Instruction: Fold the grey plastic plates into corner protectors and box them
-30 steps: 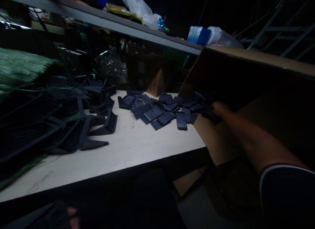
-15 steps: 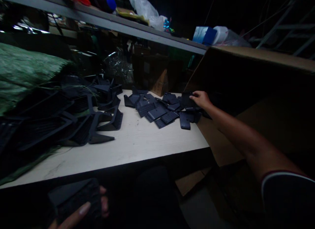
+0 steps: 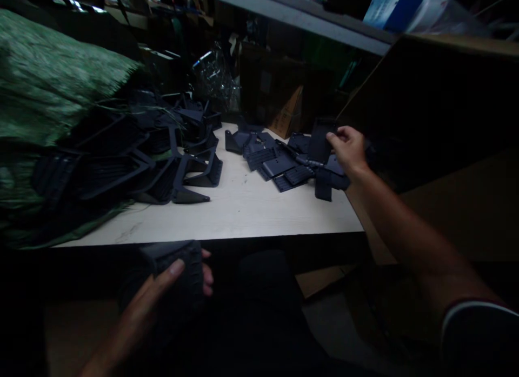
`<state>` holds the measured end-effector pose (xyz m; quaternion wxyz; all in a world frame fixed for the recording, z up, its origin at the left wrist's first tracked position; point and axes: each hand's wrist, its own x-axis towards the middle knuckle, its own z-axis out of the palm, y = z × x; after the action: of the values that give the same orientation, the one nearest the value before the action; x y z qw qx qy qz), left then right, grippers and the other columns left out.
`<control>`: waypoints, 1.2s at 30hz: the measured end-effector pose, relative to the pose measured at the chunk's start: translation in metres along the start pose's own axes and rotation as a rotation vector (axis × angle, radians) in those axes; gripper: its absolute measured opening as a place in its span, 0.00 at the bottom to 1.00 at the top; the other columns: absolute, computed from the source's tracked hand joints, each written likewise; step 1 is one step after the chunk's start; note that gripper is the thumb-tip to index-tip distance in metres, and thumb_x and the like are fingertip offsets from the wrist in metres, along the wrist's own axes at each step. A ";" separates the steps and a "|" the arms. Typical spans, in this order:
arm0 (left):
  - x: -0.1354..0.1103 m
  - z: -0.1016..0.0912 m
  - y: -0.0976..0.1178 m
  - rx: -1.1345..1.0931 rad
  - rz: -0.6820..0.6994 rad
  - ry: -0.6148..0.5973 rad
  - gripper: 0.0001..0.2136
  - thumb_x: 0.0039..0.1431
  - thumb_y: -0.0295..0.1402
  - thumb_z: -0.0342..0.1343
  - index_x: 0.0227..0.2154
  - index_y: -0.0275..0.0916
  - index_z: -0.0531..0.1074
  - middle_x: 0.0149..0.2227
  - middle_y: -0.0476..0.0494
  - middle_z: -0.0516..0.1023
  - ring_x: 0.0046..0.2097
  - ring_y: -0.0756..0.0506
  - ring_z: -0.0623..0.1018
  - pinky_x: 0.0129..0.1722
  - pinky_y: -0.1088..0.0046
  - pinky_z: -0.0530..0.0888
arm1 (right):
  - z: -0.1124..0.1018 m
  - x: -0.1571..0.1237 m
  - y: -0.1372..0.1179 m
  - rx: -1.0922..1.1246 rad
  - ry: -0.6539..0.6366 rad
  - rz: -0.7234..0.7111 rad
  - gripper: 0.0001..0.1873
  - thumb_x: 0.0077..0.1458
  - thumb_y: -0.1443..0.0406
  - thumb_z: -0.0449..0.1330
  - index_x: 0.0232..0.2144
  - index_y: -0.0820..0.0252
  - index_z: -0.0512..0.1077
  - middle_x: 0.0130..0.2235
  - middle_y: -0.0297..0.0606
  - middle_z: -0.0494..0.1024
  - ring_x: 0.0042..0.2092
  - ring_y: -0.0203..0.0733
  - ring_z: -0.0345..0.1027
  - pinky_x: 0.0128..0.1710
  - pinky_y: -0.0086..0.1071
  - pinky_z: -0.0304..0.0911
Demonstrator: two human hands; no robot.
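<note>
My right hand reaches out over the far right of the pale table and grips a flat dark plastic plate, lifted on edge above a heap of similar small ribbed plates. My left hand is low in front of the table's near edge, fingers wrapped round a black ribbed plastic part. A pile of larger black angled plastic brackets lies on the table's left side.
A green woven sack covers the left of the table over the brackets. A big open cardboard box stands at the right. A grey shelf with boxes and bags runs above the back. Dark floor lies below.
My right hand came out of the cardboard box to the plate heap and picked up a plate. My left hand rose into view with the black part. The view dropped lower.
</note>
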<state>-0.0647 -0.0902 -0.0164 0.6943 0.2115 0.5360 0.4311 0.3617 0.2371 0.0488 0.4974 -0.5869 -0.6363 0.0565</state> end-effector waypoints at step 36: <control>0.056 0.013 0.024 -0.742 0.274 -0.074 0.36 0.60 0.63 0.55 0.51 0.30 0.78 0.52 0.25 0.82 0.55 0.32 0.81 0.58 0.47 0.76 | 0.093 -0.182 -0.090 -0.402 -0.901 -0.320 0.36 0.58 0.51 0.65 0.65 0.56 0.70 0.58 0.51 0.77 0.56 0.63 0.73 0.56 0.54 0.68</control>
<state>-0.0586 -0.0292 -0.0253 0.6784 0.0313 0.2854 0.6762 0.2008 0.1112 -0.0415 0.0536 -0.4836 -0.8675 0.1034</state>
